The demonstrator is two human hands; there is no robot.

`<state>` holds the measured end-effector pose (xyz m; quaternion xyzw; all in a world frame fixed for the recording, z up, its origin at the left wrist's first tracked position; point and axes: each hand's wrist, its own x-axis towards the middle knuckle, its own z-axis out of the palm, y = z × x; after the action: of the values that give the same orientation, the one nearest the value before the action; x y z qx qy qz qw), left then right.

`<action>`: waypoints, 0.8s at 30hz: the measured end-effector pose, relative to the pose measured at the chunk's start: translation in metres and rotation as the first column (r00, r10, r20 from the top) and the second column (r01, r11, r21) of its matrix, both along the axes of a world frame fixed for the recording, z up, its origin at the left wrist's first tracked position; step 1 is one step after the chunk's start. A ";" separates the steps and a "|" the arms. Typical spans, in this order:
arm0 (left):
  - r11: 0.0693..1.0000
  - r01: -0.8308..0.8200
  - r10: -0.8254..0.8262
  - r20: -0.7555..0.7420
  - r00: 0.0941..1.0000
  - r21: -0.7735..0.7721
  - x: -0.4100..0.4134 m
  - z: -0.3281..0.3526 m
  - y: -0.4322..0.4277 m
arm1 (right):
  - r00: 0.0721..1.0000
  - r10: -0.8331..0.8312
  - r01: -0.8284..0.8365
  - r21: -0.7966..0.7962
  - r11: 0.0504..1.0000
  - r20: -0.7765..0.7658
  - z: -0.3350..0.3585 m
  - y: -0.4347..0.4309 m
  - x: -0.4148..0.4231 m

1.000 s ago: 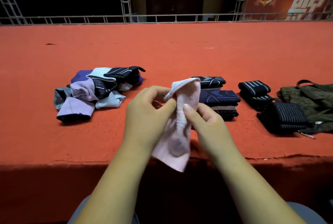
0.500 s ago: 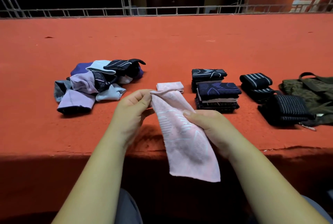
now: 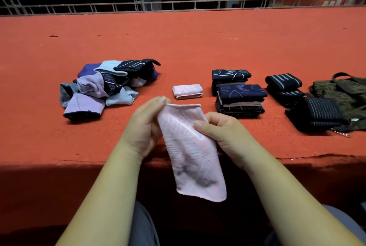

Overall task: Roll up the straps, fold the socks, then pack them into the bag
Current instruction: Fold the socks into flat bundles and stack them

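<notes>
Change since earlier frame: the folded pink sock (image 3: pixel 187 91) now lies uncovered and apart from the hands on the surface (image 3: pixel 198 47); the pink sock (image 3: pixel 190 152) in hand sits slightly lower and more opened at its cuff.

Item in hand: pink sock, pale pink knit with faint light-blue line pattern, grey soiling near the toe. It hangs cuff-up over the near edge of the surface, toe end below that edge. The left hand (image 3: pixel 145 126) pinches the left corner of the cuff between thumb and fingertips; the right hand (image 3: pixel 221 132) pinches the right side a little below the cuff, thumb on top.

Folded pink sock: small flat packet, lying just beyond the held cuff, near the middle of the surface.

Loose sock pile (image 3: pixel 103 89): lilac, light blue, purple and black-patterned socks, tangled, toward the left end of the surface.

Folded sock stacks (image 3: pixel 237 93): two stacks of dark navy patterned socks, one behind the other, just to the right of the folded pink sock.

Rolled straps (image 3: pixel 297 101): black with pale stripes, several rolls grouped to the right of the stacks, the nearest one close to the near edge.

Bag (image 3: pixel 344 95): olive green fabric with dark handle, at the right end of the surface, touching the rolls.
</notes>
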<state>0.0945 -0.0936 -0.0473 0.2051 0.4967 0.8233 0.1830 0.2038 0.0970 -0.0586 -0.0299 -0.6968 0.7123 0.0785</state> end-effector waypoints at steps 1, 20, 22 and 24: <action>0.999 0.012 -0.013 -0.030 0.999 -0.045 0.001 -0.001 0.001 | 1.000 -0.022 0.022 -0.001 1.000 -0.018 0.000 0.000 0.000; 0.959 -0.131 0.064 -0.261 0.963 -0.250 0.001 -0.011 0.005 | 0.953 -0.236 0.254 0.077 0.964 -0.188 0.000 0.008 0.000; 0.931 -0.195 0.081 -0.347 0.935 -0.308 0.002 -0.008 0.007 | 0.944 -0.260 0.277 0.058 0.959 -0.205 0.001 0.006 -0.001; 0.899 -0.251 0.075 -0.439 0.896 -0.360 0.005 -0.005 0.008 | 0.939 -0.273 0.286 0.035 0.957 -0.207 0.003 0.005 0.000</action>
<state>0.0999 -0.0854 -0.0526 0.2888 0.7001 0.6518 0.0411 0.2039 0.1015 -0.0556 -0.0545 -0.6968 0.6703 0.2495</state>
